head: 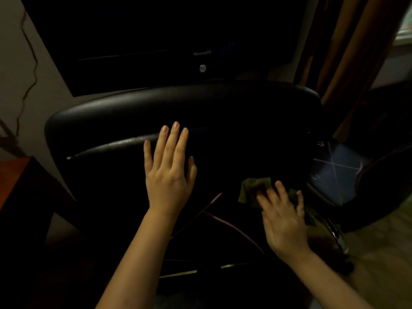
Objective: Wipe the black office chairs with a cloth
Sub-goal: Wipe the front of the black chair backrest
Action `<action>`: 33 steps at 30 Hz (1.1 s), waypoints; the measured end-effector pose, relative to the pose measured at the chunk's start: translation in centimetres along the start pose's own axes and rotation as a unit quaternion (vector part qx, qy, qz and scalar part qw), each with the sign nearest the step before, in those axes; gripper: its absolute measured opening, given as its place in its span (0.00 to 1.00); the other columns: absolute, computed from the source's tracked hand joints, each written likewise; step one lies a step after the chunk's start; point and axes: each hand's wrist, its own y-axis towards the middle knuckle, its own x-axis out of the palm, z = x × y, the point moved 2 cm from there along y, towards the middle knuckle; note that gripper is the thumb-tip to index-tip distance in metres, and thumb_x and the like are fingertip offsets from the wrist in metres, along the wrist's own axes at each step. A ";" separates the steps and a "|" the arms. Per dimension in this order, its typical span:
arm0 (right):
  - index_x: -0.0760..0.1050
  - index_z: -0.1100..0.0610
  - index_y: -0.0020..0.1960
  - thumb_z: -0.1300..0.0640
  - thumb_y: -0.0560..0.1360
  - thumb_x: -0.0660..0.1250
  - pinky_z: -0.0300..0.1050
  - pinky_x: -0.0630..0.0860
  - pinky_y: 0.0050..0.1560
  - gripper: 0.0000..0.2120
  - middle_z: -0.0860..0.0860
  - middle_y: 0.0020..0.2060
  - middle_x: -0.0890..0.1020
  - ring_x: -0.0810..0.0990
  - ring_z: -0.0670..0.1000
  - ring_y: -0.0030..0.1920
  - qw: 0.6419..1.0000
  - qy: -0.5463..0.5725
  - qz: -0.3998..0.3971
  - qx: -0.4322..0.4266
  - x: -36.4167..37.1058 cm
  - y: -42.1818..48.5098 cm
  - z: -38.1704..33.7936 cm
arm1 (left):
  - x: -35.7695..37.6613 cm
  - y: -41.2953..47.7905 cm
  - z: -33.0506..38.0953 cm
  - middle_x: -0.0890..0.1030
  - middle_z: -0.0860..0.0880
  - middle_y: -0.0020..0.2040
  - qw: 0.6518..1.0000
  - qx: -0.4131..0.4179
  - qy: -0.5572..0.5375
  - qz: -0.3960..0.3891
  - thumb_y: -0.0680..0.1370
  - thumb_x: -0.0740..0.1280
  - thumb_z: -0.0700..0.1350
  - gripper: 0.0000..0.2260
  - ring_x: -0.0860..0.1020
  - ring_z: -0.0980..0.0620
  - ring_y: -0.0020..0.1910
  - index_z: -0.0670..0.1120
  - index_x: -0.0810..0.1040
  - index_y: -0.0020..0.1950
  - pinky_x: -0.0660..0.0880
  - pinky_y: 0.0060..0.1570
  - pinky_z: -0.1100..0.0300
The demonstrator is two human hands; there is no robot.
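A black office chair (111, 112) fills the middle of the head view, its padded backrest seen from behind in dim light. My left hand (169, 170) lies flat on the back of the backrest, fingers straight and spread. My right hand (283, 219) presses a small greenish cloth (252, 188) against the lower right part of the backrest; its fingers look extended and blurred by motion. Most of the cloth is hidden under that hand.
A dark television screen (156, 41) stands behind the chair. A second black chair (383, 170) sits at the right, beside brown curtains (356, 52). A chrome armrest or frame part (336, 235) shines at the lower right. A wooden table corner (20, 181) is at the left.
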 end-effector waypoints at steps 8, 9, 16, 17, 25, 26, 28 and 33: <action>0.59 0.49 0.77 0.59 0.78 0.55 0.58 0.46 0.76 0.27 0.46 0.77 0.57 0.54 0.51 0.78 0.994 0.007 -0.014 -0.108 0.4 2.1 -0.8 | 0.4 -0.4 -0.4 0.67 0.44 0.74 1.000 0.001 0.025 -0.004 0.82 0.55 0.46 0.20 0.61 0.47 0.75 0.43 0.68 0.73 0.53 0.74 0.44; 0.60 0.50 0.76 0.60 0.76 0.57 0.58 0.46 0.76 0.28 0.47 0.77 0.57 0.53 0.51 0.78 0.993 0.015 -0.014 -0.117 0.0 4.3 -1.2 | 0.5 -0.4 -0.4 0.67 0.44 0.74 1.000 0.000 0.028 -0.007 0.82 0.55 0.46 0.20 0.61 0.47 0.75 0.43 0.67 0.73 0.53 0.74 0.44; 0.64 0.53 0.75 0.61 0.77 0.59 0.60 0.46 0.75 0.26 0.53 0.73 0.68 0.56 0.53 0.77 0.998 0.022 0.010 -0.057 -2.4 14.7 -1.3 | 0.2 -0.6 -0.4 0.65 0.44 0.75 0.999 0.002 0.028 -0.021 0.80 0.57 0.44 0.22 0.59 0.46 0.76 0.43 0.66 0.74 0.50 0.74 0.46; 0.65 0.53 0.74 0.61 0.77 0.59 0.59 0.45 0.76 0.25 0.53 0.73 0.68 0.57 0.53 0.76 0.998 0.028 0.014 -0.049 -2.3 14.2 -1.5 | 0.2 -0.6 -0.4 0.65 0.44 0.75 0.999 0.002 0.029 -0.019 0.80 0.57 0.44 0.22 0.59 0.46 0.76 0.43 0.66 0.74 0.50 0.75 0.46; 0.62 0.51 0.75 0.59 0.79 0.56 0.59 0.48 0.75 0.24 0.50 0.73 0.65 0.56 0.51 0.77 0.997 0.022 -0.026 -0.074 0.0 1.6 0.0 | 0.4 -0.6 -0.1 0.66 0.44 0.74 1.000 0.000 0.029 -0.006 0.81 0.56 0.44 0.21 0.60 0.47 0.75 0.43 0.66 0.74 0.50 0.75 0.46; 0.59 0.50 0.76 0.58 0.81 0.54 0.58 0.47 0.76 0.24 0.50 0.74 0.64 0.55 0.51 0.77 0.996 0.013 -0.030 -0.077 0.2 -0.1 0.5 | 0.5 -0.6 0.0 0.66 0.44 0.74 1.000 0.000 0.027 -0.005 0.80 0.57 0.43 0.21 0.60 0.46 0.75 0.43 0.66 0.74 0.50 0.75 0.46; 0.54 0.47 0.78 0.57 0.82 0.51 0.58 0.46 0.76 0.25 0.48 0.77 0.59 0.55 0.51 0.77 0.997 0.011 -0.029 -0.068 0.1 -2.1 1.4 | 0.5 -0.6 0.0 0.66 0.44 0.74 1.000 0.000 0.023 -0.006 0.80 0.57 0.43 0.22 0.60 0.46 0.75 0.43 0.66 0.74 0.51 0.74 0.45; 0.59 0.53 0.77 0.62 0.76 0.55 0.59 0.50 0.75 0.28 0.48 0.78 0.54 0.53 0.53 0.78 0.999 0.028 0.013 0.015 -1.3 1.9 3.0 | 0.4 -0.7 -0.3 0.66 0.43 0.74 1.000 -0.004 0.022 0.002 0.79 0.58 0.42 0.21 0.60 0.47 0.75 0.42 0.67 0.73 0.53 0.74 0.44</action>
